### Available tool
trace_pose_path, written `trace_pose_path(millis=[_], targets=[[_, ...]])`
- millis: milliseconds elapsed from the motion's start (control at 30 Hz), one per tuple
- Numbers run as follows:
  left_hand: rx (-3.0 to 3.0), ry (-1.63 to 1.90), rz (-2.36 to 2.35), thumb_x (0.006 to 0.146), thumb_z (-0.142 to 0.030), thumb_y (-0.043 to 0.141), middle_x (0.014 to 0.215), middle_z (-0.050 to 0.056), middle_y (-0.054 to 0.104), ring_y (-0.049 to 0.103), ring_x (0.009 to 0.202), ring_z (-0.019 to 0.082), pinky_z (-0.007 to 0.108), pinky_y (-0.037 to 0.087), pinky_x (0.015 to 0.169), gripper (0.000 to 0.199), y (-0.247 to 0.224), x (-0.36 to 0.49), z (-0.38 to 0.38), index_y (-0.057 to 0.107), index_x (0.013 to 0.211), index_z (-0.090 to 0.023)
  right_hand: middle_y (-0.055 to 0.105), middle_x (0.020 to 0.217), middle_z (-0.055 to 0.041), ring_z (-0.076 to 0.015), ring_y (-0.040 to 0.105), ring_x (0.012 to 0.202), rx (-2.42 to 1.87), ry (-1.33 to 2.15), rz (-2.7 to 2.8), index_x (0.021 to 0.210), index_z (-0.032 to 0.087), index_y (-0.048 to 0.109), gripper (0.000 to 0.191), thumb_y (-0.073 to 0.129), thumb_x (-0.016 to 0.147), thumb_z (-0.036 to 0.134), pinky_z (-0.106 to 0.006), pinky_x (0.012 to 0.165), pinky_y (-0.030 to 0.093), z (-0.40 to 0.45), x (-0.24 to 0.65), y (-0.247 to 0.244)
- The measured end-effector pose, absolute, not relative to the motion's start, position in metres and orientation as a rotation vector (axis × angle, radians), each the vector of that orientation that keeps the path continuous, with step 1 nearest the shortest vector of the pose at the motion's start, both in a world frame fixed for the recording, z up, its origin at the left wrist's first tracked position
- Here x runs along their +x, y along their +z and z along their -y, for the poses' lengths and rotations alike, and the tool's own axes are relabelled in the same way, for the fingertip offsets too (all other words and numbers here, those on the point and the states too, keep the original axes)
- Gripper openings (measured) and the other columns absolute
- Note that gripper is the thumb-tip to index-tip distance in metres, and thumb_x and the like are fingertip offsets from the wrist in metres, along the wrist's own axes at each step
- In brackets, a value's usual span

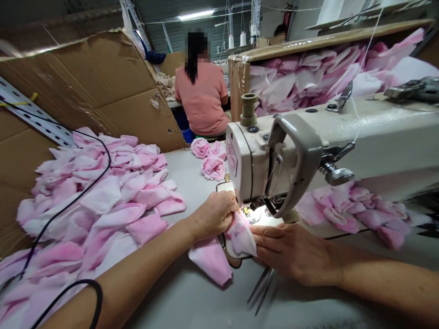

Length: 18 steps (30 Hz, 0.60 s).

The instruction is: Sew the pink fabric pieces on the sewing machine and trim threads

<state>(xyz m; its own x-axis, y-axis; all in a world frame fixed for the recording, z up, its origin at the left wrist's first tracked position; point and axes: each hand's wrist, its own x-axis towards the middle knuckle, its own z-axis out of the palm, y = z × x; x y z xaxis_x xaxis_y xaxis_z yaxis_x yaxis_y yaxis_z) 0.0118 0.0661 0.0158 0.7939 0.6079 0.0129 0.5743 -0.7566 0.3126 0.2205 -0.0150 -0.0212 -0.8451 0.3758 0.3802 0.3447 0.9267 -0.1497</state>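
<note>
My left hand (220, 212) is closed on a pink-and-white fabric strip (242, 235) beside the needle area of a sewing machine (274, 164). One end of the strip hangs toward me over the table. My right hand (297, 251) lies with fingers stretched out, their tips touching the strip's right edge. From under that hand stick out thin dark blades, like scissors (261, 288); their handles are hidden, and I cannot tell whether the palm holds them. The machine's lamp lights the needle plate, while its head partly hides the needle.
A large heap of pink-and-white fabric pieces (113, 196) covers the table's left. Rolled fabric roses (213, 168) sit behind my left hand. More pieces (356, 208) lie under the machine arm. A black cable (92, 183) crosses the heap. Beyond the cardboard (99, 87), a person (202, 98) sits.
</note>
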Motion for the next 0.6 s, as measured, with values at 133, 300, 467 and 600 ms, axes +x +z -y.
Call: trace_pose_path(millis=[133,300,467,600], targets=[[2.673,0.22,-0.907,0.07,0.0,0.042,0.085,0.004,0.058,0.056,0.083,0.016,0.025,0.043,0.073,0.026,0.033,0.002,-0.063,0.058,0.079,-0.017,0.065,0.114,-0.0099,-0.0194,0.055,0.117,-0.545,0.14,2.688,0.103,0.016,0.059,0.021,0.04,0.097,0.014,-0.034,0.095,0.05,0.017,0.221,-0.025],[2.704,0.069,-0.869,0.08,-0.006,0.043,0.093,0.005,0.058,0.054,0.085,0.017,0.026,0.044,0.074,0.022,0.083,-0.013,-0.018,0.059,0.092,-0.017,0.061,0.125,-0.0118,-0.0196,0.053,0.12,-0.523,0.154,2.687,0.113,0.012,0.055,0.025,0.038,0.096,0.01,-0.034,0.096,0.05,0.018,0.221,-0.025],[2.649,-0.115,-1.12,0.082,-0.025,0.06,0.1,0.006,0.058,0.053,0.092,0.023,0.034,0.045,0.079,0.016,0.069,-0.028,0.037,0.057,0.097,-0.019,0.062,0.124,-0.011,-0.0192,0.054,0.119,-0.578,0.196,2.691,0.109,0.016,0.057,0.024,0.039,0.094,0.009,-0.034,0.092,0.051,0.019,0.222,-0.022],[2.511,0.241,-1.218,0.092,-0.009,0.034,0.105,0.006,0.059,0.054,0.099,0.02,0.034,0.045,0.086,0.026,0.038,-0.042,0.043,0.056,0.098,-0.02,0.064,0.121,-0.0102,-0.0189,0.055,0.117,-0.599,0.208,2.698,0.106,0.018,0.057,0.023,0.04,0.092,0.009,-0.032,0.089,0.051,0.02,0.223,-0.019]])
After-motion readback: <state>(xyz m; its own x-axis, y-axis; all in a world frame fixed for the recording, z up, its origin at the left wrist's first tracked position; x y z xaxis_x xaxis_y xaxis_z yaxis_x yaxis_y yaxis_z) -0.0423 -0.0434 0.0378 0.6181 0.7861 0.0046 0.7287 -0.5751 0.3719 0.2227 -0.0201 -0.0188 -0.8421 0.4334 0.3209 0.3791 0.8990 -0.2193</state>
